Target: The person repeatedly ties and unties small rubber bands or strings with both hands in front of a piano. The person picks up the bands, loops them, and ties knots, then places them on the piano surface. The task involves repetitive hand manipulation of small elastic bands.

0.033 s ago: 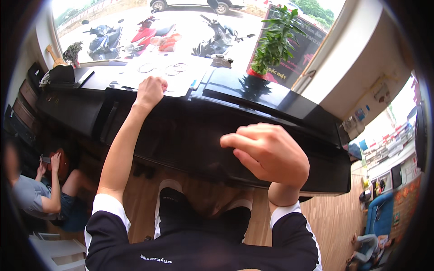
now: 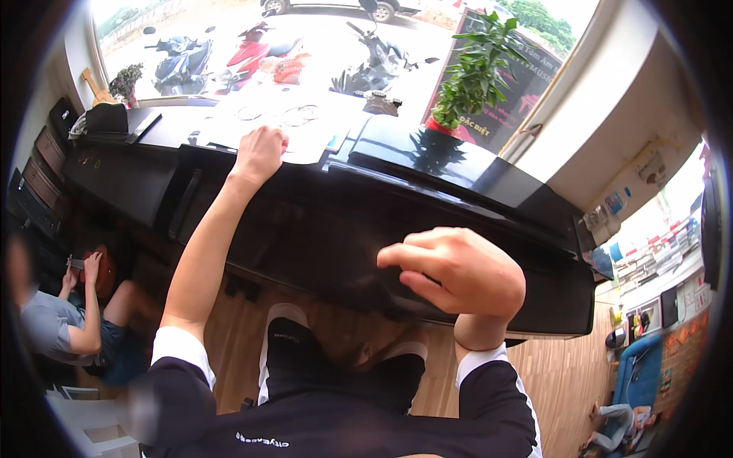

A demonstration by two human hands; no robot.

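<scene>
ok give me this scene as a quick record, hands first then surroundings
left hand: curled at near edge of white sheet, grip unclear
right hand: raised, half-curled, nothing visible in it
furniture: black cabinet, glossy top
greenery: leafy plant in red pot
outside: red motorbike, parked
bystander: seated person, far left

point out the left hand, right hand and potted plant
Left hand (image 2: 262, 152): head view, back of the hand.
Right hand (image 2: 469, 269): head view, back of the hand.
Potted plant (image 2: 475, 86): head view, leaves.
</scene>
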